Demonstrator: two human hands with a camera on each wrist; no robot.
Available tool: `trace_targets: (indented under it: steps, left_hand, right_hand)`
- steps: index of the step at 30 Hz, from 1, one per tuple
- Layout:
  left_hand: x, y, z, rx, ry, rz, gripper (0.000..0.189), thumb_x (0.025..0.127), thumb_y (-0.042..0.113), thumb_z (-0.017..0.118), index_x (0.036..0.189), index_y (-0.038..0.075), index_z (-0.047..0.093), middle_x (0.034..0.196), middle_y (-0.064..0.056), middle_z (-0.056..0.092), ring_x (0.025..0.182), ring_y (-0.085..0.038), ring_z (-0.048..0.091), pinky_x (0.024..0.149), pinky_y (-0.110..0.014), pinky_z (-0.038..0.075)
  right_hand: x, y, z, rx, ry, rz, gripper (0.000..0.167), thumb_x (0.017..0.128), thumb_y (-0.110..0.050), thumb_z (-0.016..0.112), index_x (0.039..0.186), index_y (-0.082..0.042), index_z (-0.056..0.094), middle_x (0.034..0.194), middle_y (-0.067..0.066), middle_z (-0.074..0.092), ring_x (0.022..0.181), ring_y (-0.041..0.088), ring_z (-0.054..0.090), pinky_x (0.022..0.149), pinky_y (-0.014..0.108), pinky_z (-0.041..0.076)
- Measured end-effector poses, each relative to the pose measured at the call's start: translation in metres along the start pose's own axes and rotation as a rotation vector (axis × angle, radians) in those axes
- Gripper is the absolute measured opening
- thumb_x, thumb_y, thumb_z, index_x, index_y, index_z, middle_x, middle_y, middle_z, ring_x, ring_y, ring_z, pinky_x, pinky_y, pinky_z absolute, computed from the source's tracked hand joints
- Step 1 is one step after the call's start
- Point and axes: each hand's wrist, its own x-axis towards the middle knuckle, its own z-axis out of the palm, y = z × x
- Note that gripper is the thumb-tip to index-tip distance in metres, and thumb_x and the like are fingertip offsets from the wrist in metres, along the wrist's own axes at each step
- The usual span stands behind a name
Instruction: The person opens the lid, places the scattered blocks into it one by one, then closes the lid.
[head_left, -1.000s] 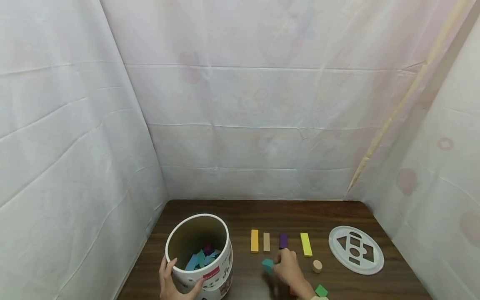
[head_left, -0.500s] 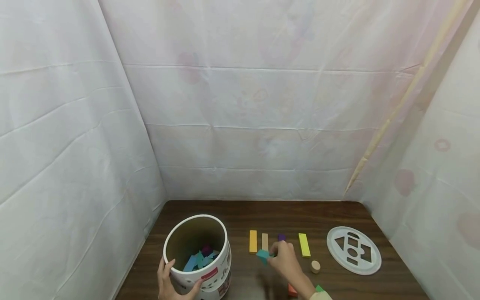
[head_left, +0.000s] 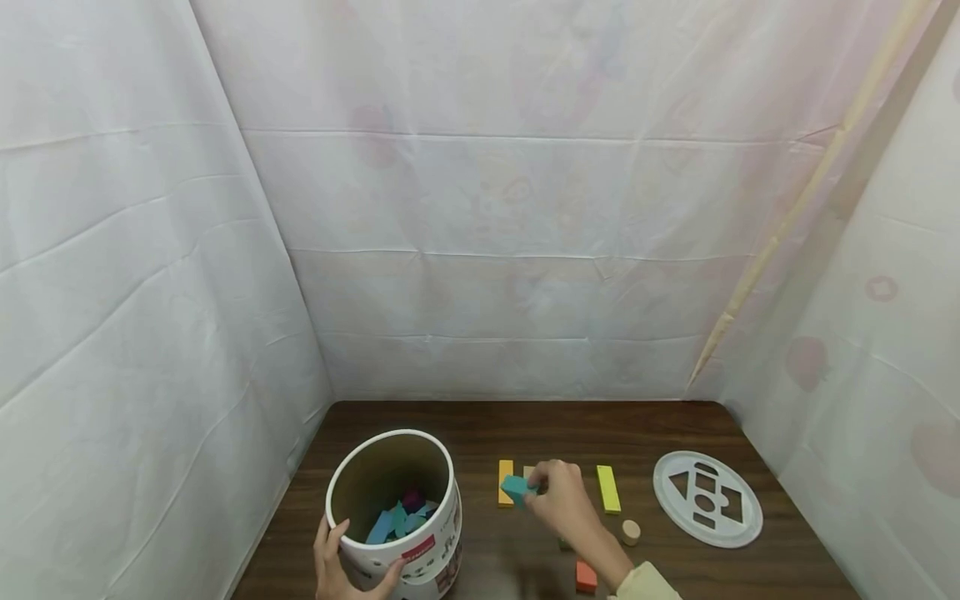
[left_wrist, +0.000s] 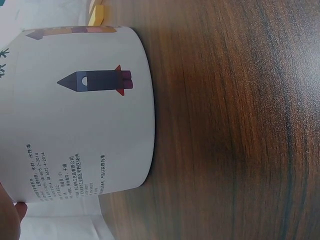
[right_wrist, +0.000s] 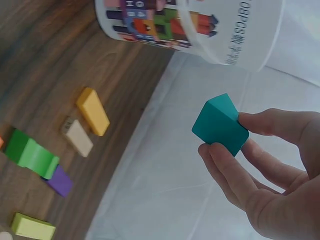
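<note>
- Right hand [head_left: 562,500] pinches the teal block [right_wrist: 218,122] at its near end; left hand [head_left: 341,568] holds the tub [head_left: 452,521], digits spread on its wall. Hands well apart.
- Block is held off the counter [head_left: 483,554], right of the tub, overlapping the orange bar [head_left: 505,467] in the head view.
- Likely painted wood: should be light, stiff, hard to break. Smooth faces could slip or twist under a fingertip pinch.
- Best hold: opposite flat faces, rear half, leading end free.
- Tub probably light too; could slide if bumped, so brace the wall.
</note>
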Motion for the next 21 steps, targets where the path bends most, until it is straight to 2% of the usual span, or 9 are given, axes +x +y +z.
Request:
trace_targets:
  steps: [8,15,21]
  left_hand:
    - [0.001,0.0,-0.001,-0.001,-0.002,-0.004,0.105,0.039,0.016,0.095,0.132,0.008,0.046,0.143,-0.025,0.032,0.109,-0.047,0.043,0.071,-0.066,0.044]
    - [0.001,0.001,-0.001,0.005,-0.008,-0.008,0.105,0.04,0.016,0.095,0.132,0.008,0.046,0.141,-0.027,0.033,0.109,-0.047,0.043,0.071,-0.067,0.044]
    - [0.0,0.001,0.0,-0.002,-0.001,0.0,0.105,0.039,0.017,0.095,0.132,0.008,0.046,0.142,-0.027,0.033,0.109,-0.047,0.044,0.07,-0.066,0.045]
  right_hand:
    - [0.004,-0.024,-0.007,0.017,-0.014,-0.051,0.007,0.074,0.001,0.074,0.079,-0.001,0.068,0.084,0.01,0.065,0.066,0.011,0.06,0.053,0.022,0.052]
    - [0.006,-0.042,-0.009,0.044,0.0,-0.118,0.008,0.074,0.0,0.074,0.079,0.0,0.067,0.087,0.011,0.064,0.071,0.018,0.064,0.056,0.022,0.054]
    - [0.005,-0.054,-0.007,0.035,0.001,-0.157,0.009,0.074,0.001,0.074,0.081,0.001,0.068,0.086,0.009,0.064,0.068,0.013,0.06,0.056,0.019,0.051]
